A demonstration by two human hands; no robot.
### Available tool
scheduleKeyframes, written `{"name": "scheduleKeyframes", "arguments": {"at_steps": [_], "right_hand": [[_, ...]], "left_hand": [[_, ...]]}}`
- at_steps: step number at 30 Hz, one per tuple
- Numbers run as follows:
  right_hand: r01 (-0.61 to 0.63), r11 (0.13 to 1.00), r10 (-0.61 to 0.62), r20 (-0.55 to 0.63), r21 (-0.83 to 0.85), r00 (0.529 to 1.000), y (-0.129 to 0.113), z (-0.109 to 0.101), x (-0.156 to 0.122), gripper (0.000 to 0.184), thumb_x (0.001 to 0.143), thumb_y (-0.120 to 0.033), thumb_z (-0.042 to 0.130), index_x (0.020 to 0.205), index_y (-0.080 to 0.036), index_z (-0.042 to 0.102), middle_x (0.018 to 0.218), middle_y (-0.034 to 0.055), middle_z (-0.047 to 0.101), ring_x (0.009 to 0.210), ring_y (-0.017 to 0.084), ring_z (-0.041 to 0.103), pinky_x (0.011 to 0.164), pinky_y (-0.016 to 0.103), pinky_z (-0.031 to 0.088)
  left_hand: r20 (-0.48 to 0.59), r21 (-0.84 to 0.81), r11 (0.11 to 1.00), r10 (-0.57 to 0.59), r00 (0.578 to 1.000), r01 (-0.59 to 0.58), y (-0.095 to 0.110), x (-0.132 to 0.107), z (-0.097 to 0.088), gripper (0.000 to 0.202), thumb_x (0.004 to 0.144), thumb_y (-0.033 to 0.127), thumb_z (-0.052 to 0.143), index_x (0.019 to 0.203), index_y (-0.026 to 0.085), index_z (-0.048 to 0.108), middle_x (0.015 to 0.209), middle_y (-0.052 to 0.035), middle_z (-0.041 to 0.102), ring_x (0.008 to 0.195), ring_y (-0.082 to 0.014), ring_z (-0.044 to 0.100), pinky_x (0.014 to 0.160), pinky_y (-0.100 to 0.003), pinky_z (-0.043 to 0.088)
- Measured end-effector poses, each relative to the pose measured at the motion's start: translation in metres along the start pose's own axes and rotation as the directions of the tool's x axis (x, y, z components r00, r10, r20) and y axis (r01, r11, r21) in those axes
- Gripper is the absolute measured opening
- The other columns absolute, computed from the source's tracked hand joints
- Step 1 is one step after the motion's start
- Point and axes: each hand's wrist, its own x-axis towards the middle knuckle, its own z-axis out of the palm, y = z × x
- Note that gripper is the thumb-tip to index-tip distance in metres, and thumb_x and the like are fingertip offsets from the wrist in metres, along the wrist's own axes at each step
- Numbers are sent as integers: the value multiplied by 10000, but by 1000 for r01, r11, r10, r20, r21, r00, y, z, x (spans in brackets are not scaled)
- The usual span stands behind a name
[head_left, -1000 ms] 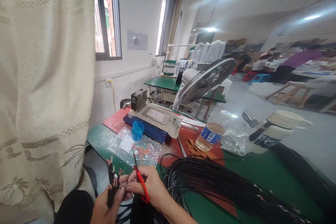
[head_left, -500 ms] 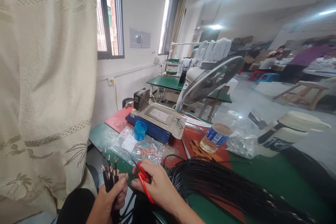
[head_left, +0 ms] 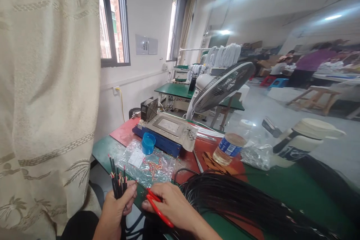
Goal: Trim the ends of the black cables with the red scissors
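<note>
My left hand (head_left: 120, 200), closed, grips a bundle of black cables (head_left: 117, 185) upright at the lower left. Their stripped tops show small red and pale wire ends. One short wire end sticks out past the thumb, facing the scissors. My right hand (head_left: 171, 202) is wrapped around red-handled scissors (head_left: 159, 210). Their narrow dark blades point up and left toward my left hand, and the tips are hard to make out. Beyond both hands lies a clear plastic bag (head_left: 131, 174) with small red and yellowish bits scattered on it.
A blue cup (head_left: 148, 143) stands by the blue-sided heating device (head_left: 157, 138). Right of it are tweezers (head_left: 198, 161), a bottle of liquid (head_left: 229, 149) and a kettle (head_left: 298, 140). A thick coil of black cables (head_left: 225, 191) covers the right front. A fan (head_left: 222, 86) stands behind.
My right hand has turned the scissors slightly, with the handles lower and further right. My left hand still holds the cables. The whole view has shifted a little.
</note>
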Motion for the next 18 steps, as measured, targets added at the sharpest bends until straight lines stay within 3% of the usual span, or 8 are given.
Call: {"name": "scheduleKeyframes", "arguments": {"at_steps": [12, 15, 18], "right_hand": [[-139, 990, 140, -81, 15, 987, 15, 5, 8, 463, 709, -423, 595, 455, -149, 323, 477, -52, 312, 471, 60, 249, 471, 217, 173], [-178, 975, 188, -68, 135, 980, 19, 4, 11, 461, 699, -414, 602, 435, -148, 333, 448, -52, 290, 457, 56, 255, 443, 207, 169], [-177, 902, 198, -13, 394, 980, 21, 5, 11, 425, 729, -477, 556, 483, -145, 455, 418, -46, 354, 406, 55, 318, 405, 189, 195]], "left_hand": [[3, 77, 997, 6, 1000, -6, 7, 10, 11, 512, 504, 416, 732, 843, 64, 581, 501, 43, 501, 382, 4, 315, 390, -153, 168], [33, 69, 998, 3, 999, -5, 7, 12, 11, 455, 517, 411, 728, 790, 73, 590, 471, 55, 465, 391, -4, 312, 390, -159, 168], [82, 28, 1000, -6, 997, 3, 6, 8, 9, 460, 513, 397, 739, 808, 72, 602, 469, 49, 466, 413, -21, 347, 406, -170, 212]]}}
